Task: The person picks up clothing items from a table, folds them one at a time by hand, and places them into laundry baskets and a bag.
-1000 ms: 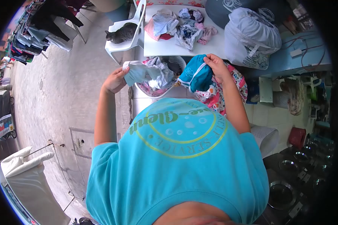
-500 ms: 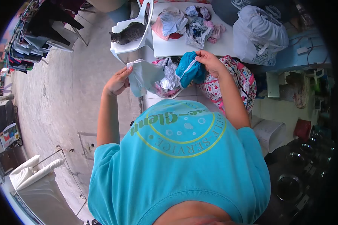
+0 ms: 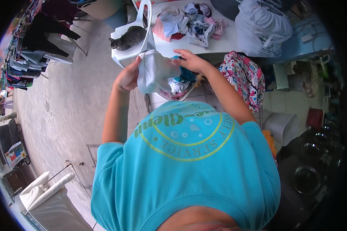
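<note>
My left hand (image 3: 129, 76) is closed on the edge of a pale, whitish garment (image 3: 152, 73), which hangs bunched between my hands. To the right, my right hand (image 3: 192, 61) reaches toward that garment with its index finger stretched out; its lower fingertips are blurred. Just under it lies a teal garment (image 3: 187, 75) with white trim. Beneath both hands, a basket (image 3: 183, 97) holds crumpled pink and white clothes, its rim partly hidden by the garments.
A cat (image 3: 133, 37) lies on a white plastic chair (image 3: 144, 17). Piled clothes (image 3: 171, 21) rest on a white table (image 3: 164, 47), beside a full white bag (image 3: 262, 29). A patterned bag (image 3: 245, 79) stands at right. Hung clothes (image 3: 31, 57) are at far left.
My left hand has moved slightly right with the pale garment. My right hand has moved left, its fingers spreading, and the teal garment is now lower, over the basket.
</note>
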`<state>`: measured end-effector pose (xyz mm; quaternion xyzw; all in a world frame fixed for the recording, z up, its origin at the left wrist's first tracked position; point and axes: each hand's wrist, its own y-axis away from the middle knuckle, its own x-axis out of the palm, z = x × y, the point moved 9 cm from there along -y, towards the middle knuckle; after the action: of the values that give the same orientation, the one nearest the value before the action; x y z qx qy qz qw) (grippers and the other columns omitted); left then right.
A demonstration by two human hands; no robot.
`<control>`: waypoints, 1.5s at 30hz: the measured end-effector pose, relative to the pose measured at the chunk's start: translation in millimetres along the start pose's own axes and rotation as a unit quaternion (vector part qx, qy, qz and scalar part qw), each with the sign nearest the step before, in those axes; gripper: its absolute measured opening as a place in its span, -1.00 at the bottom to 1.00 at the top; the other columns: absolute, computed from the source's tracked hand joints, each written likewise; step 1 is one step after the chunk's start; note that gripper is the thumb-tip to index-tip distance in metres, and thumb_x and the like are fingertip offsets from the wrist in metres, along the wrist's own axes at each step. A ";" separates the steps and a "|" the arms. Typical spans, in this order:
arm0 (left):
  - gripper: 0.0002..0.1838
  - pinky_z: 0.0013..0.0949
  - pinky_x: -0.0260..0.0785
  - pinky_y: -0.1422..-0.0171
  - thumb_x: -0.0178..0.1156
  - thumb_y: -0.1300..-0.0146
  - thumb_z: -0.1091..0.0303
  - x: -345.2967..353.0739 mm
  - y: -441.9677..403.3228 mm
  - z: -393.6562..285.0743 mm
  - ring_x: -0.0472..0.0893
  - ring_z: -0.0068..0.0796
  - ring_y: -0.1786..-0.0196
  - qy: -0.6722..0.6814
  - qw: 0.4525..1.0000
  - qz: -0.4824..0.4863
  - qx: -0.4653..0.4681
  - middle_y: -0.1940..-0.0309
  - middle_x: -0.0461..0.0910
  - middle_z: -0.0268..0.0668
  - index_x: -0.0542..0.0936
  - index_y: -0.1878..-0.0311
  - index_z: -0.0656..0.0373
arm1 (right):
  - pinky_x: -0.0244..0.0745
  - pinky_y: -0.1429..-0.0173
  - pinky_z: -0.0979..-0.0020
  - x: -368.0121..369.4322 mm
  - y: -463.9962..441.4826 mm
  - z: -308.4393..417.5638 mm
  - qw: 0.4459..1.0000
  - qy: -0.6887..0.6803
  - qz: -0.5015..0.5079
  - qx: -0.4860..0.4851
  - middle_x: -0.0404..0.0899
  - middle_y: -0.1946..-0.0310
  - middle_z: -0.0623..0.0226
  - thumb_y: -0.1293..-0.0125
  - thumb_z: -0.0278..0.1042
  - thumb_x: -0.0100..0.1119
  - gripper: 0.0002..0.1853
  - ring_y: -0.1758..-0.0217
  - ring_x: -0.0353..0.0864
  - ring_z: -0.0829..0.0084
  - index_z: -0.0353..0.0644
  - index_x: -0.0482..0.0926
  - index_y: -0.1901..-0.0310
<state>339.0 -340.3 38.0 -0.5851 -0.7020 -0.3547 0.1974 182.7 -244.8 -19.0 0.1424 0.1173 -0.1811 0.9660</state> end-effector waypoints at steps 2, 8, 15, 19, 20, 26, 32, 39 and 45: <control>-0.36 -0.20 0.29 -0.27 -0.10 -0.35 -0.07 -6.6 -6.8 -1.9 0.45 -0.25 -0.19 0.038 0.999 0.012 0.016 -0.17 0.40 -0.11 0.23 -0.28 0.26 | 0.25 -0.27 0.35 5.8 13.7 15.9 0.999 0.027 0.022 -0.017 0.09 -0.31 0.11 -0.13 -0.06 0.28 -0.36 -0.26 0.29 0.25 -0.21 0.37 -0.19; -0.26 -0.14 0.20 -0.34 -0.13 -0.32 -0.18 -17.3 -29.4 -22.6 0.43 -0.18 -0.21 0.097 0.995 0.004 0.036 -0.21 0.36 -0.04 0.20 -0.30 0.30 | 0.45 0.05 0.55 -24.3 14.0 42.1 0.968 -0.245 -0.013 -0.053 0.58 0.22 0.60 -0.26 -0.40 0.11 -0.77 0.10 0.51 0.70 -0.04 0.55 0.05; -0.72 -0.36 0.48 -0.04 0.09 -0.29 0.38 -20.9 -52.2 1.8 0.61 -0.47 0.10 -0.079 0.992 0.063 -0.069 0.12 0.59 -0.24 0.48 -0.05 0.19 | 0.49 0.24 0.55 -105.9 20.1 64.1 0.989 -0.116 -0.087 -0.021 0.61 0.31 0.48 -0.18 -0.41 0.20 -0.81 0.28 0.55 0.65 -0.15 0.58 0.15; -0.69 -0.33 0.53 0.02 0.06 -0.32 0.34 -20.9 -64.4 -28.1 0.63 -0.43 0.13 -0.028 0.999 -0.006 -0.020 0.12 0.60 -0.22 0.45 -0.09 0.21 | 0.47 0.24 0.57 -140.5 31.9 61.0 0.976 -0.156 -0.152 -0.007 0.63 0.34 0.38 -0.08 -0.44 0.30 -0.79 0.31 0.58 0.62 -0.21 0.61 0.21; -0.69 -0.33 0.53 0.02 0.06 -0.32 0.34 -24.2 -68.3 -28.5 0.63 -0.43 0.13 -0.028 0.999 -0.002 -0.021 0.12 0.60 -0.22 0.45 -0.09 0.21 | 0.47 0.23 0.57 -141.7 31.3 62.0 0.976 -0.164 -0.142 -0.016 0.63 0.34 0.38 -0.08 -0.44 0.30 -0.79 0.31 0.58 0.62 -0.21 0.60 0.21; -0.63 -0.37 0.49 -0.02 0.06 -0.33 0.22 -17.4 -77.3 -22.9 0.62 -0.45 0.09 -0.063 0.996 0.027 -0.061 0.06 0.57 -0.23 0.43 -0.12 0.21 | 0.46 0.20 0.56 -137.7 45.1 65.1 0.973 -0.189 -0.132 -0.011 0.62 0.33 0.41 -0.09 -0.43 0.30 -0.79 0.30 0.57 0.62 -0.20 0.59 0.20; -0.67 -0.41 0.51 0.05 0.06 -0.34 0.19 -5.1 -103.4 9.7 0.63 -0.52 0.15 -0.175 0.981 0.001 -0.089 0.12 0.60 -0.34 0.50 -0.04 0.19 | 0.46 0.18 0.43 -129.6 61.0 -16.0 0.993 0.015 -0.081 0.084 0.59 0.31 0.30 -0.08 -0.15 0.36 -0.59 0.28 0.53 0.49 -0.26 0.53 0.13; -0.31 -0.42 0.29 0.45 0.10 -0.28 0.01 -27.9 -175.9 133.9 0.37 -0.56 0.64 -0.513 0.839 0.005 -0.182 0.45 0.53 -0.29 0.22 -0.33 0.27 | 0.46 0.14 0.39 -137.3 145.4 -183.2 0.972 0.037 -0.002 0.231 0.50 0.16 0.30 -0.22 -0.14 0.23 -0.59 0.18 0.49 0.49 -0.26 0.47 0.02; -0.54 -0.37 0.42 0.25 0.08 -0.30 0.11 -39.9 -169.5 140.2 0.49 -0.57 0.30 -0.405 0.886 -0.045 -0.221 0.25 0.55 -0.38 0.40 -0.21 0.06 | 0.36 -0.01 0.02 -190.5 308.8 -317.0 0.882 -0.146 -0.105 0.435 0.49 0.08 0.40 -0.27 0.06 0.08 -0.55 0.06 0.50 0.38 0.04 0.41 -0.11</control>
<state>204.8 -276.1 -128.9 -0.6742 -0.6497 -0.2414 -0.2552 72.9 192.2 -189.6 0.5075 -0.1013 -0.3329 0.7882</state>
